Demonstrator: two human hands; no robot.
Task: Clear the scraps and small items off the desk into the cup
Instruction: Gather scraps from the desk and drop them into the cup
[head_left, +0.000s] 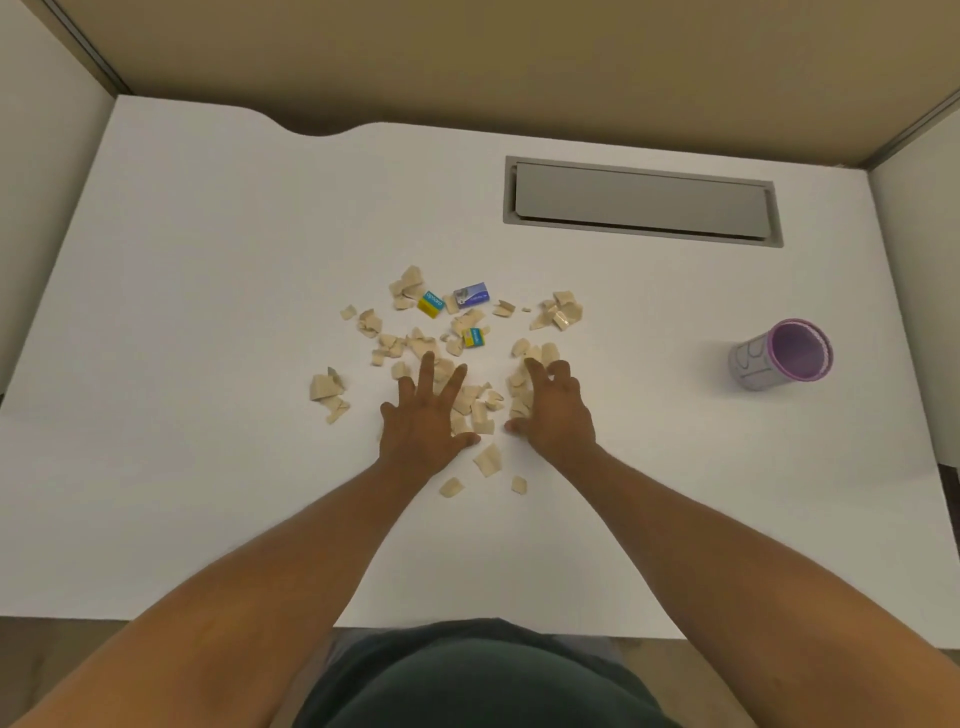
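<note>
Several beige paper scraps (483, 405) lie scattered across the middle of the white desk (208, 312). Among them are a yellow and teal small box (430, 304), a purple small box (471, 294) and a smaller yellow and blue box (474, 338). My left hand (428, 415) lies flat on the scraps with fingers spread. My right hand (553, 410) rests on the scraps beside it, fingers curled over some pieces. A grey cup with a purple rim (779, 355) stands at the right, apart from both hands.
A grey cable hatch (641, 200) is set into the desk at the back right. Tan partition walls enclose the desk at the back and both sides. A curved notch cuts the desk's far edge (317, 130).
</note>
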